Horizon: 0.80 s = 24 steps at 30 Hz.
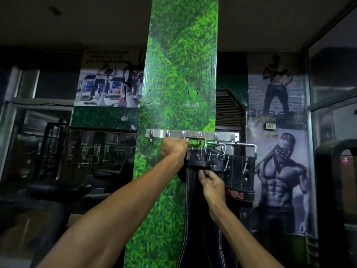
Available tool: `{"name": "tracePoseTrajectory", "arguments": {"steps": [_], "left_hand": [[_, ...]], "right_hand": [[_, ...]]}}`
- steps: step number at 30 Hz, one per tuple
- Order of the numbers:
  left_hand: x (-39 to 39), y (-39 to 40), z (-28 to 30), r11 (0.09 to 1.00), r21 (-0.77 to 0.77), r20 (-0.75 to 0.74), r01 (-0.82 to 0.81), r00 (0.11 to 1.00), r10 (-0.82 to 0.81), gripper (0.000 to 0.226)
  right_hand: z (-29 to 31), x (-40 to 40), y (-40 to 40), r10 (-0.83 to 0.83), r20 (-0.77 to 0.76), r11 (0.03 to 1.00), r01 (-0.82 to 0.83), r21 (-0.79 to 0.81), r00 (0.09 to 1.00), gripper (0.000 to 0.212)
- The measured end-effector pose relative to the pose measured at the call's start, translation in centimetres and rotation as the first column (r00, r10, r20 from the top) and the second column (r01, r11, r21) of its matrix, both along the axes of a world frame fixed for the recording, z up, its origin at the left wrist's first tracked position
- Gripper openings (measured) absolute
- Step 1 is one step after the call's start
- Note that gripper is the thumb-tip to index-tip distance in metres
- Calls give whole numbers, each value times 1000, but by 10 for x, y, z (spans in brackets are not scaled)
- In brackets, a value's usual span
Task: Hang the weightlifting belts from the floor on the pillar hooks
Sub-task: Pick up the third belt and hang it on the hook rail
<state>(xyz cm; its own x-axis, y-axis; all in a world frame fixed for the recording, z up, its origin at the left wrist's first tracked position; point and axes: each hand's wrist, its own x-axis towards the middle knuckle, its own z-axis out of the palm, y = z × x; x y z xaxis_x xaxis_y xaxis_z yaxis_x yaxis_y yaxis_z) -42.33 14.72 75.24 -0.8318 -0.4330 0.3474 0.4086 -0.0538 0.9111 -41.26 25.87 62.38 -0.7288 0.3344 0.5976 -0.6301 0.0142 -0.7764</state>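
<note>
A steel hook rail [174, 133] runs across the green grass-patterned pillar [179, 74]. A black stitched weightlifting belt [193, 209] hangs down the pillar, its metal buckle [197, 140] up at a middle hook. My left hand [173, 147] is closed on the buckle's left end at the rail. My right hand [211, 180] pinches the belt's strap just below the buckle. To the right, two more black belts [238, 171] hang from the rail by their buckles; one carries red letters.
Two free hooks [151, 135] sit at the rail's left end. Dark gym machines [58, 171] fill the left side, and a black padded frame [336, 190] stands at the right. Wall posters [278, 171] hang behind the pillar.
</note>
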Motion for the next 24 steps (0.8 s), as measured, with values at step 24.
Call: {"name": "tracePoseTrajectory", "arguments": {"steps": [24], "left_hand": [[4,-10,-53,939,-63,-85,338,936,-342,13]], "right_hand": [[-10,25,10,-2,161,1000,-2,28,987,12]]}}
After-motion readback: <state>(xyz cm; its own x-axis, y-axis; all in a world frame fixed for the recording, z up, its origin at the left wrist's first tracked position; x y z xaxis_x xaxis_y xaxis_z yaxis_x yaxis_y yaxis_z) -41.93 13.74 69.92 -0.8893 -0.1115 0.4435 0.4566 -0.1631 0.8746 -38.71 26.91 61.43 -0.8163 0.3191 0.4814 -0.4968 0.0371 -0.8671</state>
